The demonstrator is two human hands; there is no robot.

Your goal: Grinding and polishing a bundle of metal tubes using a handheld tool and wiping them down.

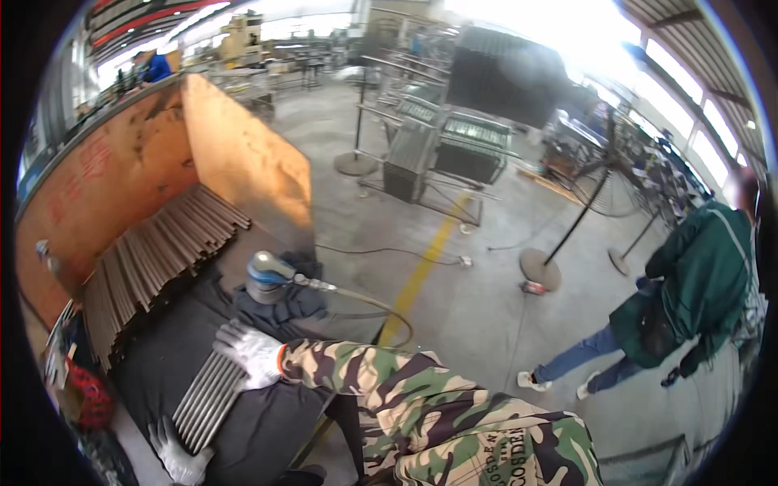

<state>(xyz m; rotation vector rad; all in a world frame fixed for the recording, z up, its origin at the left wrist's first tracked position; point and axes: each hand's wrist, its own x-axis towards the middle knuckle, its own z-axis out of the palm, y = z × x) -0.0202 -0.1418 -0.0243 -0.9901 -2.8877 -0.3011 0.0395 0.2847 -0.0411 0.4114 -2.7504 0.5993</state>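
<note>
A row of several grey metal tubes (pixel 209 398) lies side by side on a black cloth (pixel 279 421). My right hand (pixel 253 354), in a white glove, rests at their far end with its fingers stretched out over the ends. At the near end is my left hand (pixel 180 458), gloved too, its fingers apart and touching or close to the tube ends. Beyond my right hand, a blue and silver air sander (pixel 270 274) sits on a bunched dark cloth (pixel 284 306), with a hose (pixel 369 301) running off it.
A long pile of brownish tubes (pixel 154 263) lies against orange panels (pixel 109 162) walling the bench's left and far sides. To the right, a person in a dark green jacket (pixel 701 259) stands on the floor. Farther off are a metal rack (pixel 442 154) and a pedestal fan (pixel 604 186).
</note>
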